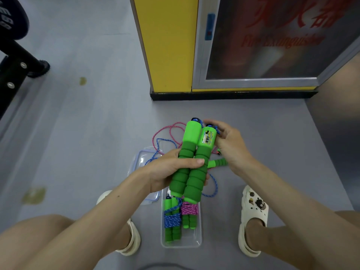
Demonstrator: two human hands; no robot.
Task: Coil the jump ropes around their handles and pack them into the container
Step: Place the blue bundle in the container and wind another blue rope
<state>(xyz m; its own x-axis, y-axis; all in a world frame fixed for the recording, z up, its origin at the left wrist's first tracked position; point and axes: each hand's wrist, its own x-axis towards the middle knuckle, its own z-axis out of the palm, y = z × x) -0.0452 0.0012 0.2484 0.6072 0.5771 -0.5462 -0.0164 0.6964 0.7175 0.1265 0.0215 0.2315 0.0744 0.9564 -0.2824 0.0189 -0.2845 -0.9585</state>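
Observation:
My left hand (167, 172) grips a pair of green foam jump-rope handles (191, 162) held side by side above the floor. My right hand (228, 145) pinches the blue rope where it leaves the handles' top ends. The loose blue rope (213, 189) trails down to the floor. A clear plastic container (197, 240) stands between my feet and holds a bundle coiled in blue rope (171, 219) and one coiled in pink rope (189, 209). Another green handle (218, 163) and a loose pink rope (171, 131) lie on the floor behind the held pair.
The container's clear lid (142, 162) with blue clips lies on the grey floor left of the ropes. A yellow pillar (167, 43) and a fire-extinguisher cabinet (272, 39) stand ahead. Black equipment (17, 61) is at the far left. My white clogs flank the container.

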